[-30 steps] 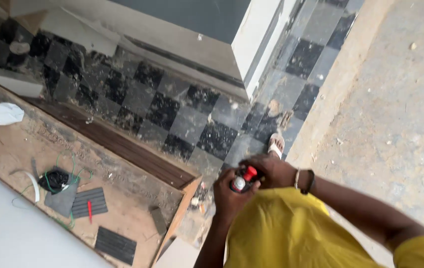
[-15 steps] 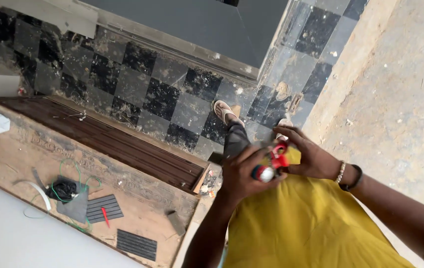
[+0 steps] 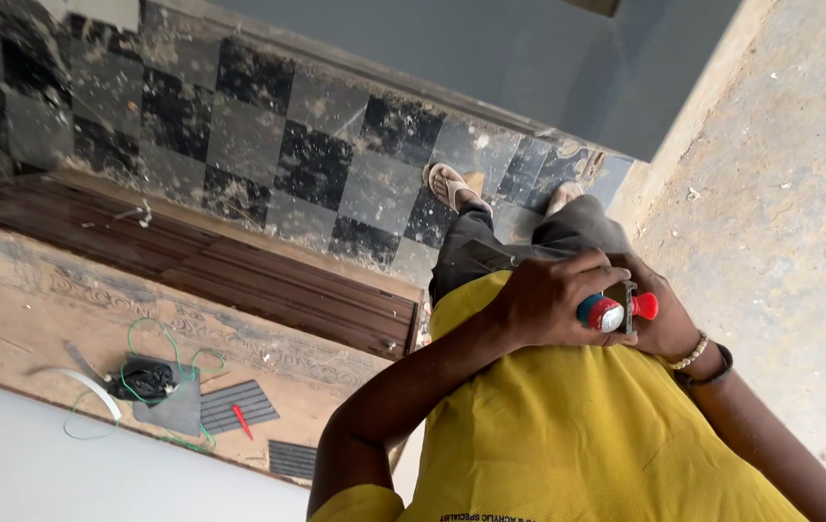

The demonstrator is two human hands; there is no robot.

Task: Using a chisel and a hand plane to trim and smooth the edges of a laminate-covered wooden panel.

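My left hand (image 3: 543, 302) and my right hand (image 3: 666, 327) meet in front of my yellow shirt (image 3: 577, 435). Together they grip a small tool (image 3: 616, 311) with a round red and silver end and a red knob on one side. My left fingers wrap over the top of it, and my right hand cups it from behind. Bracelets sit on my right wrist (image 3: 698, 356). Most of the tool is hidden by my fingers.
My feet in sandals (image 3: 451, 184) stand on black and grey checkered tiles (image 3: 268, 145). To the left lies a wooden board (image 3: 65, 319) with green wire, a black bundle (image 3: 147, 379), grey ridged pads (image 3: 239, 406) and a red pen. A dark slatted panel (image 3: 239, 280) lies beside it. Rough concrete (image 3: 780, 174) is at right.
The view has swung, so my hands sit further right and higher in the frame. Both hands stay closed on the small tool, with my left fingers now more over its top.
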